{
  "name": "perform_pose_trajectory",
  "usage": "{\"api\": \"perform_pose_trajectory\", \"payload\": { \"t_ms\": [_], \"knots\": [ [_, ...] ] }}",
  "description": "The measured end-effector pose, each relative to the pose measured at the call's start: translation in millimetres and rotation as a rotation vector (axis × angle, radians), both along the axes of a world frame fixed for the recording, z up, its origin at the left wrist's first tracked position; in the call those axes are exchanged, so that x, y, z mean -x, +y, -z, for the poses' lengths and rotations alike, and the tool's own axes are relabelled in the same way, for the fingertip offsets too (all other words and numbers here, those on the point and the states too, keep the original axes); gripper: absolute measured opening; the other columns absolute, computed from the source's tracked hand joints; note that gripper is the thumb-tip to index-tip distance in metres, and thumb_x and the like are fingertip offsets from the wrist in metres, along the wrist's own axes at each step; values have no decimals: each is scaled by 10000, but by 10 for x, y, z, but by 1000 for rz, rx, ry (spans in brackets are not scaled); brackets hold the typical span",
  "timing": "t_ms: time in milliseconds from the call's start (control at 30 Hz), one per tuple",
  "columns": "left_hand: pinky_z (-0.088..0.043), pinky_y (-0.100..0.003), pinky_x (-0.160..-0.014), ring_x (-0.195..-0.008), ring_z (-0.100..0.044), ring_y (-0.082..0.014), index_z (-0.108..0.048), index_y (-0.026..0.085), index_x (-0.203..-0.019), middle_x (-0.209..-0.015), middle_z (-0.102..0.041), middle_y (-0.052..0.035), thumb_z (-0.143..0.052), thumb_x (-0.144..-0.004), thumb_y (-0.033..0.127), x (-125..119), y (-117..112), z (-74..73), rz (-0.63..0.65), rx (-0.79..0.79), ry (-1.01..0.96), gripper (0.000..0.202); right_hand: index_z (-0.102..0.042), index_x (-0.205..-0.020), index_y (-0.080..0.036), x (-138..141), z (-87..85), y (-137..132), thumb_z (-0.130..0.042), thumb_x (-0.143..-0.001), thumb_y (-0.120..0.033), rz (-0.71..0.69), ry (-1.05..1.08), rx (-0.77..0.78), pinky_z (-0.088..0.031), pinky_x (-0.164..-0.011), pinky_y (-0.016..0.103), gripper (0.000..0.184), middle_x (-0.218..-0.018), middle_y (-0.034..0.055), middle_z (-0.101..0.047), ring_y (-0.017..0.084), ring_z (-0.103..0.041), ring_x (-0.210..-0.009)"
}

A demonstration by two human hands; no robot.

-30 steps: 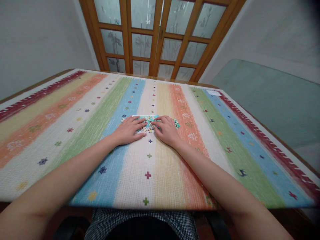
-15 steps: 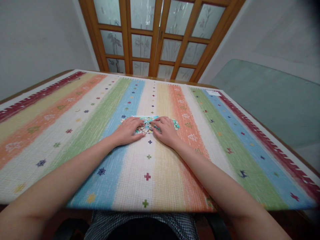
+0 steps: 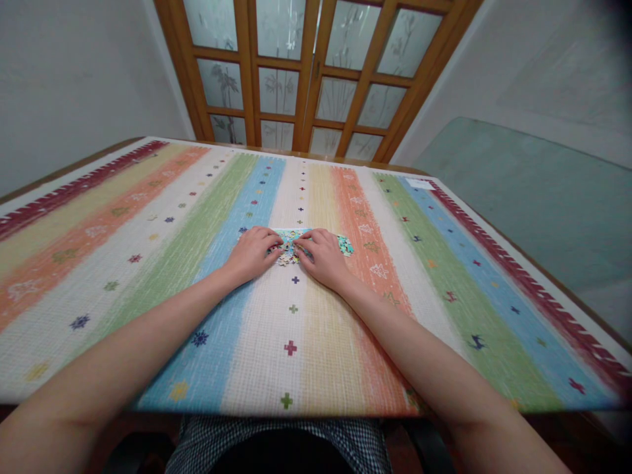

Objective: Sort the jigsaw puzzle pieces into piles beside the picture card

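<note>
A small jigsaw puzzle [image 3: 291, 234] of turquoise, white and yellow pieces lies on the tablecloth, partly covered by both hands. My left hand [image 3: 254, 253] rests at its left side, fingers curled and the thumb drawn in close to the index finger, at the edge of the pieces. From the right, my right hand [image 3: 323, 257] reaches over the puzzle, thumb and index finger pinched at its middle. The single pieces at the fingertips are small and partly hidden. More loose turquoise puzzle pieces [image 3: 345, 245] show just beyond the right hand's knuckles.
A striped tablecloth [image 3: 291, 316] covers the large table. A small white paper [image 3: 420, 184] lies near its far right corner. Wooden doors with glass panes [image 3: 278, 89] stand behind the table, and a pale green board [image 3: 533, 191] leans at the right.
My left thumb has moved up toward the fingertips, uncovering the puzzle's lower edge. The right hand's fingertips have shifted slightly left.
</note>
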State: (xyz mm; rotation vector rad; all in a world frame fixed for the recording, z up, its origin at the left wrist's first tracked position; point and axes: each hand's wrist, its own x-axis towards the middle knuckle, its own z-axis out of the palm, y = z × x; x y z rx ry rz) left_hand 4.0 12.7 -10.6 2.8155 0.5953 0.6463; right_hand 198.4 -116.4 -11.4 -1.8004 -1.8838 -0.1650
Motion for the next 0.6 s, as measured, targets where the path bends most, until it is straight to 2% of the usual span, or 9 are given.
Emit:
{"api": "perform_pose_trajectory", "payload": {
  "t_ms": [167,333,600],
  "knots": [
    [-478,-473,-1041,-1138,-615,-291,-700,195,-1084,-1142,-721,-105,-527,-1027,336,-9,-13,-19,57,5,-9,230,-786,-1166,-269,28,4,78,-632,-999,-371,-25,-72,-2,-372,-1035,473,248,-1225,100,-701,300,-522,-1222],
    [-473,-472,-1033,-1118,-612,-284,-691,207,-1057,-1117,-714,-98,-541,-1014,302,-10,-24,-26,61,25,-16,182,-812,-1112,-287,61,-7,114,-640,-1000,-346,-42,-107,17,-367,-1027,477,213,-1197,90,-721,296,-527,-1211],
    [-471,-464,-1015,-1115,-598,-285,-681,212,-1066,-1108,-704,-95,-535,-1014,299,-3,-26,-25,71,22,-24,177,-802,-1138,-274,74,8,100,-655,-995,-382,-79,-114,18,-348,-1051,466,232,-1192,83,-724,289,-524,-1210]
  ]
}}
